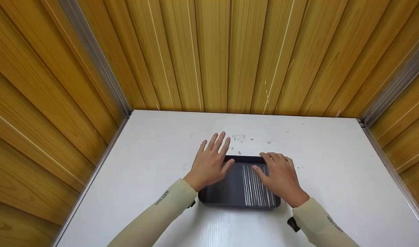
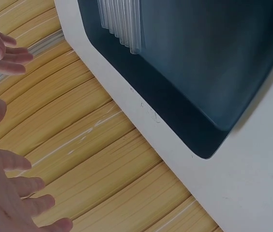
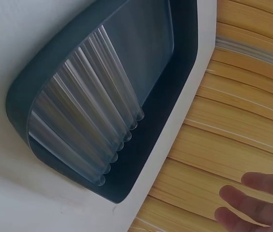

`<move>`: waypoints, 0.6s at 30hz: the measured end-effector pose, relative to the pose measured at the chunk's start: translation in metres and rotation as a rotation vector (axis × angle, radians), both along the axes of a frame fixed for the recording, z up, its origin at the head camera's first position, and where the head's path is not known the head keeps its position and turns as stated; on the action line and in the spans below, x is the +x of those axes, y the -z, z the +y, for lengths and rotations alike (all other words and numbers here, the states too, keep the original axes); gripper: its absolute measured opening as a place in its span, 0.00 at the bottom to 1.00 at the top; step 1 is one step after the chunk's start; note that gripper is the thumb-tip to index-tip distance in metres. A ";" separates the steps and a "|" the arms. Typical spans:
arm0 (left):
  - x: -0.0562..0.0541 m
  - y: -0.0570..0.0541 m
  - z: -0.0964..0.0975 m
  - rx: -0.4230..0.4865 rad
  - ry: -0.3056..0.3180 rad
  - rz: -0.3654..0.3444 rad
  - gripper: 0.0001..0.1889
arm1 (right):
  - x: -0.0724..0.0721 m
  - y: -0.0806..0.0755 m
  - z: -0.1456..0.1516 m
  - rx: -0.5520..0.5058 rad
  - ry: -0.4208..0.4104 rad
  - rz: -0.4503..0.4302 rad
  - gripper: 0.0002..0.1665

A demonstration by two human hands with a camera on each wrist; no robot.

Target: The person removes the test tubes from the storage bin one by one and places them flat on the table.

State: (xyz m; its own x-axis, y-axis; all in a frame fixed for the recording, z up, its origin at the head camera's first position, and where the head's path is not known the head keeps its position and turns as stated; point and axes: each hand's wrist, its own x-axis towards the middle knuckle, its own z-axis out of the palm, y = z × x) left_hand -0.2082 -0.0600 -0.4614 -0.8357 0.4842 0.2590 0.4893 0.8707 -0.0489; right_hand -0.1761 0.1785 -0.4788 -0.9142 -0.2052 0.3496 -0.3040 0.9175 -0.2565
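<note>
A dark rectangular tray (image 1: 223, 192) lies on the white table. Several clear glass or plastic tubes with rounded ends (image 3: 85, 96) lie side by side in its right part, and its left part shows bare bottom. My left hand (image 1: 209, 166) hovers over the tray's left side, fingers spread and holding nothing. Over the right side is my right hand (image 1: 281, 175), its fingers relaxed and apart, also holding nothing. In the left wrist view the tubes (image 2: 122, 24) appear at the top, with the left hand (image 2: 10, 193) at the lower left. Whether either hand touches the rim I cannot tell.
The white table (image 1: 154, 144) carries small dark marks behind the tray. Yellow wood-patterned panels (image 1: 212, 55) wall it in at the back and both sides, with grey metal strips (image 1: 96, 51) at the corners.
</note>
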 end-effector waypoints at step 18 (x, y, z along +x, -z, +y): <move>0.012 0.031 -0.012 0.024 -0.065 0.006 0.34 | 0.011 0.035 -0.023 -0.010 0.055 0.005 0.28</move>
State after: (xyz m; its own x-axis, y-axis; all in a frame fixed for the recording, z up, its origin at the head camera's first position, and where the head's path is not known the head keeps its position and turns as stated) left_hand -0.1958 -0.0722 -0.4921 -0.8638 0.4223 0.2747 0.4312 0.9018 -0.0303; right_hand -0.1654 0.1553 -0.5137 -0.9221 -0.1514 0.3560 -0.2546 0.9303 -0.2639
